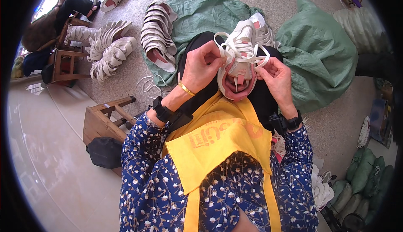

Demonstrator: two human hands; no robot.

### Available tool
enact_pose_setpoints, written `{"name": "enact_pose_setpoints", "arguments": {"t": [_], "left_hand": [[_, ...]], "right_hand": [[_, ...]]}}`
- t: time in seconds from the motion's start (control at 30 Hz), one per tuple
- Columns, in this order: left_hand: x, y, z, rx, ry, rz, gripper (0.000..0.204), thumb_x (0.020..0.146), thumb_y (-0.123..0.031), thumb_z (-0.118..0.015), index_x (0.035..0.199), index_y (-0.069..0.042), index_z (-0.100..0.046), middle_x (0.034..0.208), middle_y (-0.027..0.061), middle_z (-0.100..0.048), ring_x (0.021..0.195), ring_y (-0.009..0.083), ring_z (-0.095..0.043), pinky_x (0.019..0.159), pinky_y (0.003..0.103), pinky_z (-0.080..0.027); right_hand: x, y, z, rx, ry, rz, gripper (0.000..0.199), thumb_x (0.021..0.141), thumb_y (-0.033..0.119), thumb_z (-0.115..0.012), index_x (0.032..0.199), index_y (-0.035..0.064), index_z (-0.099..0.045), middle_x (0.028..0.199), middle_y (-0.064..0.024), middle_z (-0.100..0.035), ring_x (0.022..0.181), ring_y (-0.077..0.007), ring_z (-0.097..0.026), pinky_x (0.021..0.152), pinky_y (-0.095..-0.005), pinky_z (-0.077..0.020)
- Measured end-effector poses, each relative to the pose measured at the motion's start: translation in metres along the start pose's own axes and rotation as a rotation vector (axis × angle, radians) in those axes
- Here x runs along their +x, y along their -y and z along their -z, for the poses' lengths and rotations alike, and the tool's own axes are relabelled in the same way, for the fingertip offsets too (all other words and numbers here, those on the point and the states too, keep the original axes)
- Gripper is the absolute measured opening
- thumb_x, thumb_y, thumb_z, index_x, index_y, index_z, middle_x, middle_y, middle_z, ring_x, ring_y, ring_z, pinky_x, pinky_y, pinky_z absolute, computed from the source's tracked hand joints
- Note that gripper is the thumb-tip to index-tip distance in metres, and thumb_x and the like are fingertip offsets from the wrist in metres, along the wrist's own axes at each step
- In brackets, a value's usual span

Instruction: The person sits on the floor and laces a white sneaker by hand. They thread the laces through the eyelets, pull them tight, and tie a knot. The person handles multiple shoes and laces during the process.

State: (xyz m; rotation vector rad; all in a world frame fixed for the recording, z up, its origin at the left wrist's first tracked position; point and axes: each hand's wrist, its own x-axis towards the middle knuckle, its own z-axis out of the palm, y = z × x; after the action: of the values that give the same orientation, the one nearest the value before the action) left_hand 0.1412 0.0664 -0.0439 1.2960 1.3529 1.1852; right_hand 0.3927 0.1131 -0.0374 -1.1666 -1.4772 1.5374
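A white and pink sneaker (240,37) rests on my lap, its toe pointing away from me and its pink-lined opening toward me. White shoelaces (239,49) run across its tongue, with a loop rising on each side. At the shoe's left edge, my left hand (203,64) pinches one part of the lace between thumb and fingertips. Closed on the lace at the right side is my right hand (275,79), its fingers beside the shoe's collar. A pink tab stands inside the opening.
Nested white shoe uppers (158,35) lie in a stack on a green sheet (197,14). A full green sack (315,60) bulges at the right. Left are a wooden stool (105,121), more upper stacks (113,58) and another seated person (69,16). Loose laces (151,83) lie on the floor.
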Motion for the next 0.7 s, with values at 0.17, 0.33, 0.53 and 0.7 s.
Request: {"name": "enact_pose_setpoints", "arguments": {"t": [0.17,0.33,0.53,0.7], "left_hand": [[0.001,-0.001,-0.007,0.119,-0.057,-0.061,0.01,0.088,0.008,-0.067,0.088,0.002,-0.059,0.089,0.0032,-0.069,0.086,0.0057,-0.065,0.077,0.024,-0.056],[-0.004,-0.018,-0.01,0.403,-0.067,-0.319,0.012,0.082,0.007,-0.067,0.086,0.001,-0.058,0.077,0.0092,-0.06,0.068,0.0181,-0.065,0.064,0.031,-0.052],[-0.003,-0.017,-0.019,0.5,-0.032,-0.551,0.012,0.084,0.002,-0.068,0.087,0.0,-0.057,0.08,0.0135,-0.055,0.073,0.0344,-0.059,0.063,0.04,-0.049],[0.009,-0.021,-0.004,0.411,0.079,-0.338,0.012,0.082,0.004,-0.066,0.088,0.001,-0.056,0.076,0.0131,-0.059,0.065,0.0254,-0.063,0.06,0.034,-0.05]], "right_hand": [[0.0,-0.001,0.001,0.0,0.005,0.006,0.007,0.093,-0.001,-0.07,0.099,-0.0017,-0.065,0.092,-0.0049,-0.073,0.083,-0.008,-0.069,0.075,-0.025,-0.0603],[-0.001,0.0,0.0,0.023,0.002,0.003,0.007,0.093,-0.001,-0.07,0.098,-0.0016,-0.065,0.091,-0.0047,-0.073,0.082,-0.0079,-0.069,0.074,-0.0247,-0.0601],[0.001,0.002,0.0,0.001,-0.003,0.001,0.006,0.093,0.001,-0.071,0.095,-0.0013,-0.066,0.088,-0.0043,-0.073,0.08,-0.0077,-0.069,0.073,-0.0245,-0.0597],[0.0,0.004,0.003,-0.032,0.004,-0.013,0.006,0.094,0.001,-0.07,0.098,-0.0002,-0.066,0.09,-0.0032,-0.072,0.08,-0.0071,-0.069,0.074,-0.0238,-0.0601]]}}
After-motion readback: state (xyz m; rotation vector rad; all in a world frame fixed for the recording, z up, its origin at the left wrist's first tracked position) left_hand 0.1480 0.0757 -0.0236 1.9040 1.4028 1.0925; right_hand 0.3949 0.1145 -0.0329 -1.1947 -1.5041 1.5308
